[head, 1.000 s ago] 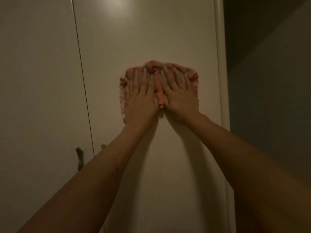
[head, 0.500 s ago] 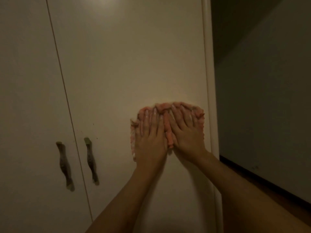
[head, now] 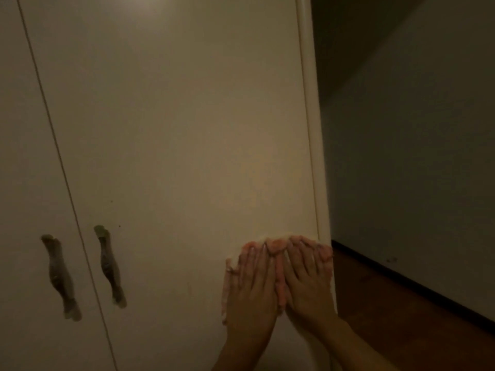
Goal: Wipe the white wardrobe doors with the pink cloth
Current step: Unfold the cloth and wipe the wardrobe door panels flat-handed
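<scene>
The pink cloth [head: 278, 279] lies flat against the right white wardrobe door [head: 174, 129], low down near the door's right edge. My left hand [head: 251, 287] and my right hand [head: 308, 282] press side by side on the cloth, fingers pointing up and held flat. Most of the cloth is hidden under the hands; its edges show around the fingertips and at the left. The left wardrobe door [head: 24, 183] stands beside it, with a thin gap between the two.
Two dark curved handles [head: 60, 277] [head: 109, 266] sit either side of the door gap at lower left. The wardrobe's rounded corner post [head: 313, 129] runs right of the cloth. Beyond it are a grey wall [head: 415, 156], a dark skirting [head: 412, 285] and wooden floor [head: 388, 317].
Both hands have slid the cloth down the right door, from above handle height to beside the handles, and a little right toward the door's edge.
</scene>
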A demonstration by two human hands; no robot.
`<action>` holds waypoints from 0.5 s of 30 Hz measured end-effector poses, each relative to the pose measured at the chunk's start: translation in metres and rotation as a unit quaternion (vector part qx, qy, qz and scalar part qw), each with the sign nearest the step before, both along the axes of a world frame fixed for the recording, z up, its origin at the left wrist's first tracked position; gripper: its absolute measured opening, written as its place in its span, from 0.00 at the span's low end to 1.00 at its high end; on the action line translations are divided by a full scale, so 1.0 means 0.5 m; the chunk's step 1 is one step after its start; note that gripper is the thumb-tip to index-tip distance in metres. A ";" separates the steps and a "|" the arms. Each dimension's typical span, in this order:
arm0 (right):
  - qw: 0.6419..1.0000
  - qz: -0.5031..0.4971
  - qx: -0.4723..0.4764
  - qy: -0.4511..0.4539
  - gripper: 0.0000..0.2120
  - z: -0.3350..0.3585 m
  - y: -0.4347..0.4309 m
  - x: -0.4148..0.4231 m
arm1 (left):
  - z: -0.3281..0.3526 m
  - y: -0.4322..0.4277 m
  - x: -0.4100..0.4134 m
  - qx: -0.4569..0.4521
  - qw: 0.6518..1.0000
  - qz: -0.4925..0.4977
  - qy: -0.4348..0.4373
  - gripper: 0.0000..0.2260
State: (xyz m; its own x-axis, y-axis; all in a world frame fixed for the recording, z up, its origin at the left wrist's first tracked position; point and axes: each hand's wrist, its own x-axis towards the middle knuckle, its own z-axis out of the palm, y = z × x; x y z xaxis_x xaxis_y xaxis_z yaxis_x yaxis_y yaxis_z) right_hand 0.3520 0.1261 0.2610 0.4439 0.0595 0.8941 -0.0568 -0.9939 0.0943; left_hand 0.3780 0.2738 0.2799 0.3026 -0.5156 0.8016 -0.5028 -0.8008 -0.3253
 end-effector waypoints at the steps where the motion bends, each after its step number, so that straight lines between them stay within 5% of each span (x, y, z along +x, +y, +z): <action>1: 1.000 0.004 -0.007 0.004 0.31 0.002 -0.005 0.002 | 0.004 0.000 0.000 0.001 1.000 -0.002 -0.001 0.36; 15: 1.000 -0.006 -0.009 -0.019 0.34 0.327 -0.050 0.014 | 0.299 -0.074 0.017 -0.076 0.996 -0.042 -0.011 0.34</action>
State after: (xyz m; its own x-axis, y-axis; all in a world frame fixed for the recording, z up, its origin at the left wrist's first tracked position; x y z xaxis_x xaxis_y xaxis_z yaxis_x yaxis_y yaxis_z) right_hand 0.3591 0.1012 0.4248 0.4101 0.0710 0.9093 -0.0729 -0.9912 0.1103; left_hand 0.3865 0.2369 0.4296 0.2458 -0.4096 0.8785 -0.5638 -0.7977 -0.2142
